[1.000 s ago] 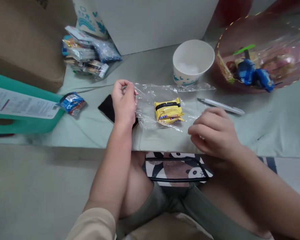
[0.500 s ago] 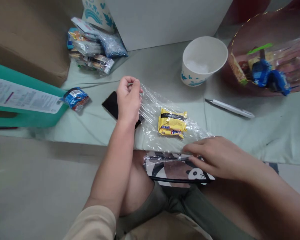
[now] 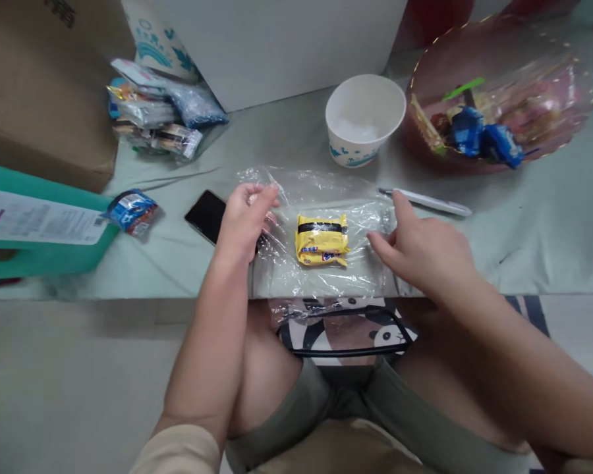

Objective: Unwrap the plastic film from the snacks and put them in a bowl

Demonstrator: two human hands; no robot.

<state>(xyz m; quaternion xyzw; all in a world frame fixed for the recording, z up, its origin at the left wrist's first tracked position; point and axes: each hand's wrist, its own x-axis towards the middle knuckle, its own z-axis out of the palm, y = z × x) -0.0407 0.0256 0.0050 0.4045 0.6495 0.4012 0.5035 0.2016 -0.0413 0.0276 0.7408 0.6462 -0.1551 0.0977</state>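
Observation:
A small yellow snack packet (image 3: 322, 241) with a black band lies on a spread sheet of clear plastic film (image 3: 277, 280). The film's near edge hangs past the table edge. My left hand (image 3: 244, 220) is at the film's left side, fingers curled and thumb lying over the film, partly covering a dark phone (image 3: 206, 215). On the right, my right hand (image 3: 427, 250) hovers at the film's other side. Its thumb and forefinger are apart with nothing between them. A white pen (image 3: 432, 201) lies just beyond it.
A paper cup (image 3: 342, 153) and a pink gold-rimmed bowl (image 3: 427, 158) of wrapped snacks stand at the back right. Snack packets (image 3: 153, 112), a blue packet (image 3: 134, 209), a green carrier (image 3: 86, 257) and a cardboard box (image 3: 44, 99) are at left. A panda-print item (image 3: 356, 329) sits below the table edge.
My right hand has moved up from the table edge and off the film's near right corner. The film now lies flatter and wider around the yellow packet. The view has shifted right.

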